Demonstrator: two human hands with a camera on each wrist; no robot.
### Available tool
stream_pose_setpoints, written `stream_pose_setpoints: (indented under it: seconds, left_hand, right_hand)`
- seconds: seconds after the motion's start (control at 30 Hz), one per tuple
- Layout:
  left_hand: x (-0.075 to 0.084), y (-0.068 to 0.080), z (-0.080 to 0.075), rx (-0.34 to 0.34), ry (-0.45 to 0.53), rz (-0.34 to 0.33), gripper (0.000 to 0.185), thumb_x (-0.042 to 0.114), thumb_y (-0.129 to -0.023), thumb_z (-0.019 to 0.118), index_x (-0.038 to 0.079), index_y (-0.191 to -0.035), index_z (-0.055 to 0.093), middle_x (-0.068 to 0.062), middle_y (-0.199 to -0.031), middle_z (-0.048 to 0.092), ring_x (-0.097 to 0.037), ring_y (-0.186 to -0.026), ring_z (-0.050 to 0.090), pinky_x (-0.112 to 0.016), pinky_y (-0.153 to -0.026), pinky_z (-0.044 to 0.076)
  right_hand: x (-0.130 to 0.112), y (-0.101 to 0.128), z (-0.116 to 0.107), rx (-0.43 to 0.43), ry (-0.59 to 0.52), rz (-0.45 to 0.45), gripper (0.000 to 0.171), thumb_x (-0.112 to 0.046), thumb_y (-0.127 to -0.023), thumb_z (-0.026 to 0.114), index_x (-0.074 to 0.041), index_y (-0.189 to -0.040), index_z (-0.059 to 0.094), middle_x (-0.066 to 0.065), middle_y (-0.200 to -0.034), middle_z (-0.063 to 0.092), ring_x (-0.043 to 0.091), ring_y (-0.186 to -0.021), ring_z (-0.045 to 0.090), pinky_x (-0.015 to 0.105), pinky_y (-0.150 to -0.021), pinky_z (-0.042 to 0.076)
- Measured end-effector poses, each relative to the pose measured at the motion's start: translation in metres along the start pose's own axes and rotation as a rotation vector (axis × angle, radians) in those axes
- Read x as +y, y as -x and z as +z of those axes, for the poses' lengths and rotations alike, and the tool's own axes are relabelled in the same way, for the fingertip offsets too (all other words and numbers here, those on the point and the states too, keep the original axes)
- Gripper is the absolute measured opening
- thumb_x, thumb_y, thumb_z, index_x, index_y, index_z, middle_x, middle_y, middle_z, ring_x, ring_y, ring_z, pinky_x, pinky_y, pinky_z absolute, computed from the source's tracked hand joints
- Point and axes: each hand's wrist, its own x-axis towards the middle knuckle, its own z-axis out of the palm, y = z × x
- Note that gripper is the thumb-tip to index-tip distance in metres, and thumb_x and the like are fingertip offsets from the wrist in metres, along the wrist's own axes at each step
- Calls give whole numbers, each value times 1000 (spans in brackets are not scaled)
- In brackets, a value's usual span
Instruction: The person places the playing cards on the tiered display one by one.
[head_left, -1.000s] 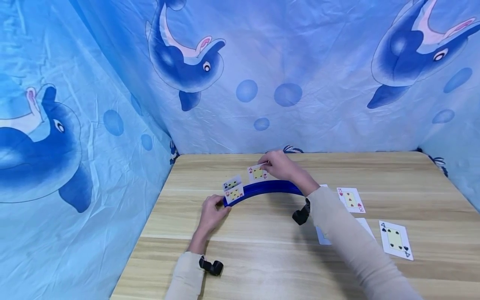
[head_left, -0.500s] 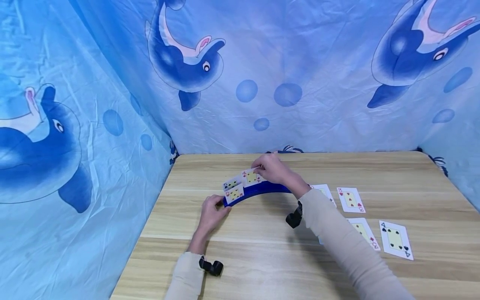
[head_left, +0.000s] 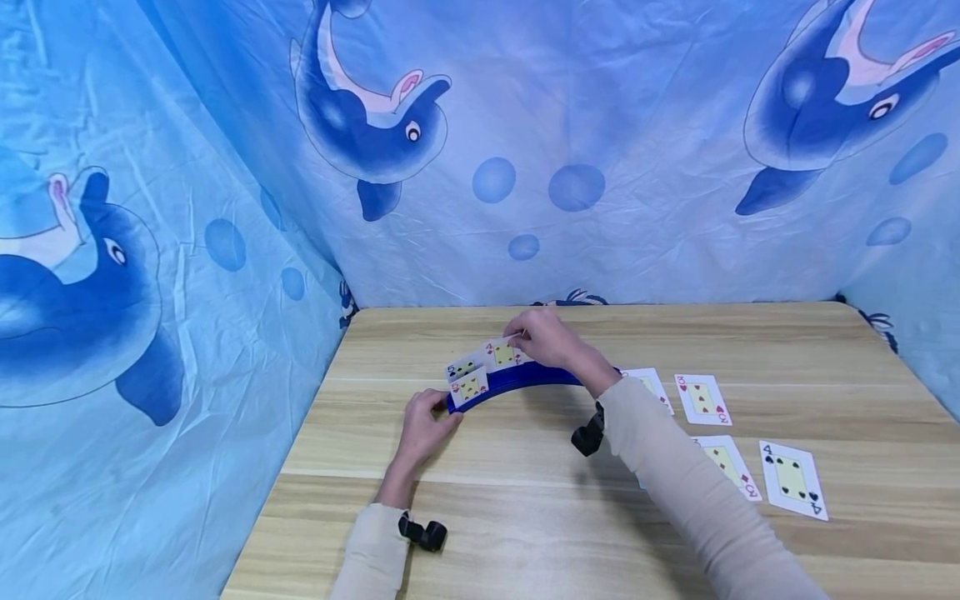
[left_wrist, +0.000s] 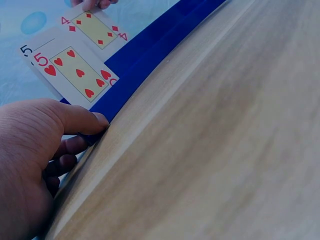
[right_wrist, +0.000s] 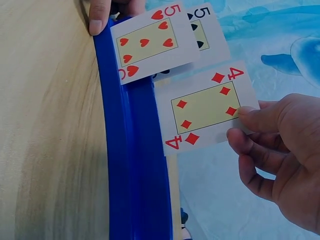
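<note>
Four of diamonds (right_wrist: 200, 105), and I can't make out whether its lower edge sits in the slot of the blue holder (left_wrist: 132, 67), while the five of hearts (right_wrist: 150, 47) covers much of the five of spades (right_wrist: 214, 37). My right hand (right_wrist: 297, 157) pinches the four, which lies at eight o'clock from it in the head view, and my left hand (left_wrist: 32, 145) grips the holder's end at two o'clock. Smooth, arched holder, thin flat cards, streaky wood-grain table (head_left: 487, 517).

Bright head view, soft shadow on the light wood-grain counter (head_left: 517, 517); dimmer left wrist view, grain blurred — the white rectangular four-of-diamonds card (right_wrist: 205, 107) clear in the right wrist view.
</note>
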Motion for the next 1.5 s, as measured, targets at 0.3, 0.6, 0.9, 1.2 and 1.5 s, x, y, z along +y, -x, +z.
stream_pose_setpoints:
  seconds: [0.3, 0.6, 0.9, 1.2, 1.5]
  left_hand:
    - [2, -1, 0, -9, 6, -4, 30, 10, -78, 81, 2, -106, 74, -11, -100, 72, -23, -94, 58, -35, -86, 45]
    - [2, -1, 0, -7, 16, -12, 31, 9, -77, 81, 1, -106, 74, -12, -101, 72, -24, -95, 58, -36, -87, 45]
    - [1, 0, 1, 2, 6, -3, 32, 10, -77, 81, 1, -107, 74, -12, -100, 72, -24, -95, 58, -36, -87, 45]
    - [1, 2, 1, -4, 11, -30, 32, 9, -78, 80, 2, -108, 74, -12, -102, 72, -24, -96, 58, -39, -89, 46]
    - [4, 2, 1, -18, 16, -47, 34, 10, -78, 80, 1, -110, 73, -12, -104, 71, -24, -97, 57, -39, -89, 47]
  right_hand:
    - [3, 2, 5, -28, 13, 31, 19, -5, -95, 64, -4, -110, 75, 13, -109, 76, 25, -101, 73, 38, -87, 59]
    - [1, 5, -4, -18, 11, 17, 18, -7, -95, 65, -3, -109, 75, 13, -106, 77, 26, -98, 73, 41, -88, 58]
    - [2, 15, -34, 47, 15, 25, 18, -8, -94, 67, -3, -109, 75, 15, -105, 76, 26, -94, 73, 38, -78, 60]
    - [12, 39, -76, 97, 19, 115, 23, -10, -94, 67, -2, -114, 73, 19, -114, 73, 32, -100, 71, 46, -86, 58]
    - [31, 79, -110, 139, 96, 234, 23, -12, -97, 63, 0, -115, 71, 23, -116, 71, 36, -95, 71, 49, -82, 57]
